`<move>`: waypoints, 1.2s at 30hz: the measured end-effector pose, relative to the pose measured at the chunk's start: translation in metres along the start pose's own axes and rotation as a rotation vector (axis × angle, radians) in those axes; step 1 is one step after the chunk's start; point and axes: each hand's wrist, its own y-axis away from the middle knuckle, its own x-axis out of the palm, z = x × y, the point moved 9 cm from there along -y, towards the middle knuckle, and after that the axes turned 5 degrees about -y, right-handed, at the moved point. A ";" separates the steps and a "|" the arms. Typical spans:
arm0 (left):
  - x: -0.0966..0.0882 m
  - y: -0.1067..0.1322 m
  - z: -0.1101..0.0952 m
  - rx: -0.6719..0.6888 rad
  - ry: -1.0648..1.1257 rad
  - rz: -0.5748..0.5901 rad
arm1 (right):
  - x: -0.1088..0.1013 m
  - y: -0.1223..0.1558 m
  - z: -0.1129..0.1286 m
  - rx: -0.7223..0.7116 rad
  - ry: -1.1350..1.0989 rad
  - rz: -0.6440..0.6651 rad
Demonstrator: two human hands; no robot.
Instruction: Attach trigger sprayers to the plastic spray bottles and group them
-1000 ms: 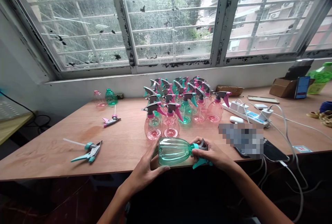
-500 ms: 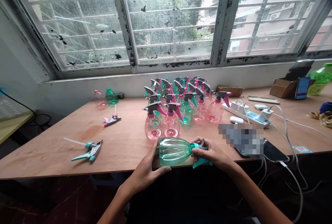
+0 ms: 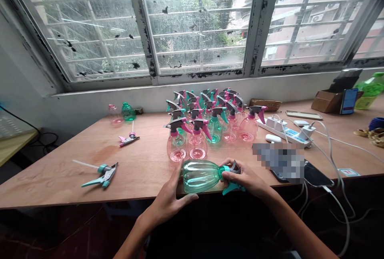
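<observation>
A clear green spray bottle (image 3: 200,176) lies sideways between my hands, over the table's front edge. My right hand (image 3: 247,177) is closed around its collar and grey-and-teal trigger head (image 3: 232,187). At the base end, my left hand (image 3: 171,195) cups the bottle, with the thumb stretched out below and the fingers partly hidden behind it. Just beyond stands a tight group of assembled spray bottles (image 3: 197,145), pink and green. To the left lie a loose teal-and-grey spray head (image 3: 105,175) with its tube and a pink-and-grey spray head (image 3: 130,139).
Two bottles without heads, one pink (image 3: 114,115) and one green (image 3: 128,112), stand at the back left of the wooden table (image 3: 60,171). On the right are a power strip (image 3: 289,134), white cables, a phone (image 3: 318,173) and a cardboard box (image 3: 325,101).
Hands and bottle stay nearly in place. The whole view has shifted very slightly; nothing has been picked up or let go.
</observation>
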 end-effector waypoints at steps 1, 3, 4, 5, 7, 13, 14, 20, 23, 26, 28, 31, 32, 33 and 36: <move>0.000 0.000 0.000 0.007 -0.014 -0.003 | 0.000 0.000 0.000 0.002 0.000 -0.002; 0.002 -0.001 0.001 0.017 -0.007 0.006 | -0.001 0.000 0.000 0.006 -0.001 -0.009; 0.003 -0.001 0.001 0.021 0.012 0.014 | -0.001 0.000 0.000 0.007 -0.004 -0.011; 0.004 0.000 0.001 0.027 0.033 0.022 | -0.001 0.001 0.000 0.007 -0.006 -0.012; 0.004 0.000 0.000 0.037 0.054 0.032 | -0.001 0.001 0.001 0.003 -0.002 -0.013; -0.002 0.001 -0.009 0.011 -0.034 0.018 | -0.001 0.000 0.000 0.015 0.011 -0.012; -0.003 0.001 -0.010 0.005 -0.052 0.012 | -0.001 0.000 0.000 0.016 0.009 -0.010; 0.001 0.000 -0.004 0.019 -0.015 0.035 | 0.000 0.000 0.002 -0.002 -0.005 -0.005; 0.006 0.000 0.002 0.025 0.046 0.049 | 0.002 0.001 0.002 -0.002 -0.004 0.005; 0.006 0.001 0.003 0.024 0.060 0.044 | 0.002 0.001 0.003 -0.005 -0.008 0.007; 0.005 0.000 0.001 0.022 0.027 0.035 | 0.002 0.001 0.004 -0.010 -0.009 0.004; 0.000 0.000 -0.002 0.012 -0.058 0.001 | 0.002 0.001 0.004 -0.015 -0.016 0.006; -0.002 0.000 -0.003 0.009 -0.078 -0.007 | 0.002 0.001 0.004 -0.014 -0.018 0.006; -0.003 -0.001 -0.004 0.008 -0.088 -0.010 | 0.002 0.001 0.003 -0.012 -0.020 0.004; -0.002 -0.001 -0.004 0.027 -0.072 -0.009 | 0.001 0.001 0.002 -0.012 -0.016 0.001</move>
